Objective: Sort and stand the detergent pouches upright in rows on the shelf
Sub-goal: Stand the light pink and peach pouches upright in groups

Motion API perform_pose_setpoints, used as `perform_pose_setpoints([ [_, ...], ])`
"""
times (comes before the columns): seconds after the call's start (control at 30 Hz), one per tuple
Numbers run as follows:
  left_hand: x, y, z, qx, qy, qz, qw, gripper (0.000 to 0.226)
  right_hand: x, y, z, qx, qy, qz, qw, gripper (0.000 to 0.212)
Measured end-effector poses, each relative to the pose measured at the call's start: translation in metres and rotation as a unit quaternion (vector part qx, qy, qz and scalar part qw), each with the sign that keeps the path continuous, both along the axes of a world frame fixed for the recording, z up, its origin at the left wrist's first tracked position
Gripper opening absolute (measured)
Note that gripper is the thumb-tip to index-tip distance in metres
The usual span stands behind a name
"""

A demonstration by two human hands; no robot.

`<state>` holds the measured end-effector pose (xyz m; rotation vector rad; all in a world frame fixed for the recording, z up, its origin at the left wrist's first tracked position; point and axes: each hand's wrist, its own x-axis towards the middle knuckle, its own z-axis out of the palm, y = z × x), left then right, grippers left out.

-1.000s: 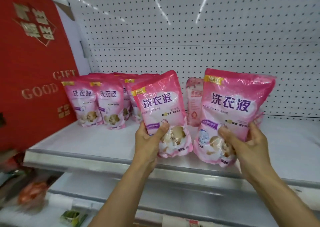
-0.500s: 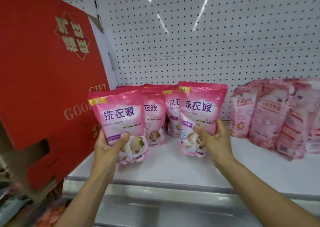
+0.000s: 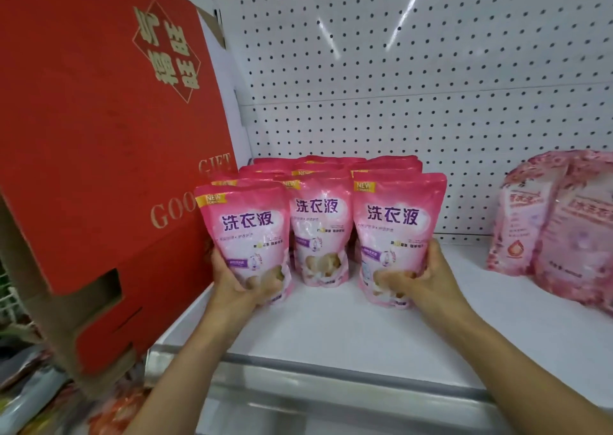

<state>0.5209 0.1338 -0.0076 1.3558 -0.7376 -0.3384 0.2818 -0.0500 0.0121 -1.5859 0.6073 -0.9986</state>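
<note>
Pink detergent pouches stand upright in three rows on the white shelf [image 3: 348, 328]. My left hand [image 3: 238, 285] grips the bottom of the front left pouch [image 3: 247, 232], which stands beside the red box. My right hand [image 3: 418, 278] grips the bottom of the front right pouch [image 3: 396, 225]. Between them a middle pouch [image 3: 320, 229] stands free, slightly further back. More pouches [image 3: 331, 166] line up behind, mostly hidden.
A big red gift box [image 3: 99, 156] leans at the shelf's left end. At the right, paler pink pouches [image 3: 560, 222] lean in a loose pile against the pegboard back wall [image 3: 398, 69]. The metal shelf lip [image 3: 331, 375] runs along the front.
Both hands have carried their pouches back and leftward to the front of the rows, either side of the middle pouch. The view has moved closer.
</note>
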Motion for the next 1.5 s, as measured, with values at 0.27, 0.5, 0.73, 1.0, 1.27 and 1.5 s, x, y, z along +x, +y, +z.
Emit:
perform_pose_setpoints([
  [0.27,0.024,-0.018,0.007,0.062,-0.056,-0.004,0.996,0.122,0.009,-0.014,-0.004,-0.029,0.042,-0.034,0.998,0.071],
  [0.5,0.031,-0.025,0.004,0.077,-0.094,0.041,0.992,0.135,0.017,-0.018,-0.008,-0.047,0.05,-0.064,0.996,0.066],
  [0.73,0.017,-0.018,0.009,0.125,-0.233,0.145,0.954,0.151,0.014,-0.013,-0.009,-0.07,0.082,-0.06,0.992,0.069],
  [1.0,0.01,-0.006,0.009,0.184,-0.227,0.102,0.951,0.142,0.006,-0.008,-0.004,-0.046,0.078,-0.038,0.995,0.084],
  [1.27,-0.046,0.0,0.017,0.194,-0.263,0.192,0.925,0.109,-0.033,-0.001,0.013,-0.109,0.069,-0.072,0.989,0.089],
  [1.5,-0.179,-0.056,0.043,0.038,-0.327,-0.017,0.944,0.074,-0.132,-0.007,0.026,-0.314,0.075,-0.162,0.933,0.042],
])
